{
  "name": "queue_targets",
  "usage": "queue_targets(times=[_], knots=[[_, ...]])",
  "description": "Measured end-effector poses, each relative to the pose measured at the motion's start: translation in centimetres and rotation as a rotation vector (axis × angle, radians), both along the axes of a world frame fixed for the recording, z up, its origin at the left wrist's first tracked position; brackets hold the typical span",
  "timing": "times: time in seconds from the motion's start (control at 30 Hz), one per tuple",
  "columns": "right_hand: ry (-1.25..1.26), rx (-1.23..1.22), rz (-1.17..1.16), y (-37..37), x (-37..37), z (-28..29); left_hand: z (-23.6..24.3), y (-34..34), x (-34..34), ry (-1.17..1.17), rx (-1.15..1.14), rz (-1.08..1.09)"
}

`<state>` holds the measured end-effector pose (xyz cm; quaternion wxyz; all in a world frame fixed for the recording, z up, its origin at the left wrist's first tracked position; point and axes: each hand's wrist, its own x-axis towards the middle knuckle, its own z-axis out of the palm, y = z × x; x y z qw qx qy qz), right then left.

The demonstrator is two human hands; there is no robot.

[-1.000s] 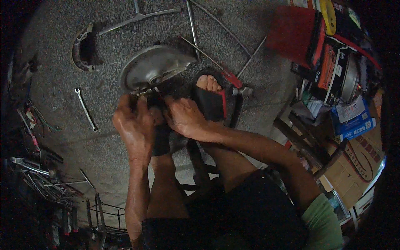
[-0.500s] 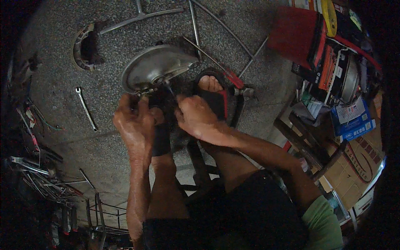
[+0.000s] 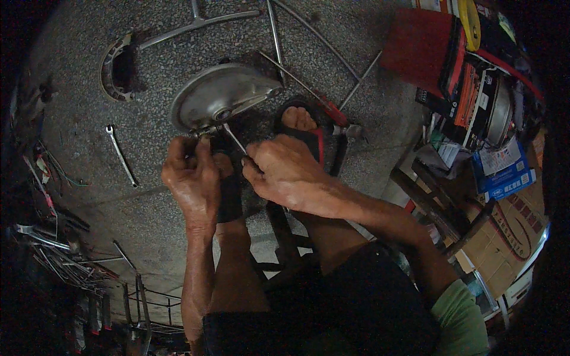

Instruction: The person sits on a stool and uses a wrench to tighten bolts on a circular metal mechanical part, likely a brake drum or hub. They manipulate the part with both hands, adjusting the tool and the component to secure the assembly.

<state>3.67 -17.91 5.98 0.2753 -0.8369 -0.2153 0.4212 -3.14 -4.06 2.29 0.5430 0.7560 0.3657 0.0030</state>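
Note:
A dull silver metal brake plate [image 3: 217, 98], half-round from here, stands tilted on the floor before me, by my feet. My left hand [image 3: 191, 169] is closed at its lower edge, fingertips pinching a small metal fitting [image 3: 206, 129] there; the fingers partly hide it. My right hand [image 3: 282, 169] is closed around a slim silver wrench [image 3: 235, 138]. The tool's far end meets the plate's edge beside the round boss and the fitting. Most of its handle is hidden in my fist.
A curved brake shoe [image 3: 110, 68] and a combination wrench [image 3: 122, 155] lie on the speckled floor at left. Beyond the plate are a T-shaped metal bar [image 3: 199, 25] and a red-handled tool [image 3: 332, 110]. Boxes [image 3: 504, 169] crowd the right; metal tools [image 3: 50, 255] lie lower left.
My right hand has drawn slightly toward me and turned, so more of the wrench shows. Its tip has shifted a little left. The left hand keeps its pinch.

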Motion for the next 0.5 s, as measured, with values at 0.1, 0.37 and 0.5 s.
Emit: queue_targets(times=[0.1,0.37,0.5], knots=[[0.006,-0.013,0.0,0.0,0.6,0.2,0.2,0.0,0.1,0.016,-0.015,-0.007],[0.024,-0.091,0.14,1.6,4.4,1.1,-0.6,0.1,-0.5,-0.013,-0.01,-0.006],[0.076,-0.081,0.203,2.0,5.3,1.1,-0.3,0.0,-0.5,-0.007,-0.084,0.034]])
